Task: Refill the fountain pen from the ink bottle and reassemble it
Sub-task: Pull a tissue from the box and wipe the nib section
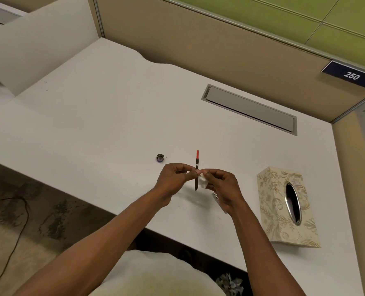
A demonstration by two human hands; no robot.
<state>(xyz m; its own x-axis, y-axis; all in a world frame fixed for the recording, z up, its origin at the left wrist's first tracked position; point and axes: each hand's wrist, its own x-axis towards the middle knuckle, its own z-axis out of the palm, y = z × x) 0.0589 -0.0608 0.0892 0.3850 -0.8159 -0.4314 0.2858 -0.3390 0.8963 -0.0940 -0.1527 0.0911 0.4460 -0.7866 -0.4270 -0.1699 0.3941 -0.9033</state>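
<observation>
Head view: at lower centre of the frame the pen section (196, 171), a thin dark piece with a red end uppermost and its point downward, is held upright above the desk (104, 116). It is pinched at mid-length by the left hand (173, 180), while a small wad of white tissue (203, 182) is pressed against its lower part by the curled fingers of the right hand (224, 184), probably so that stray ink is wiped off before reassembly. A small round cap (160, 158) lies just up-left of the hands; no ink bottle can be made out. A patterned tissue box (284, 208) rests at right. A grey cable hatch (250, 110) is set farther up, before beige partitions.
</observation>
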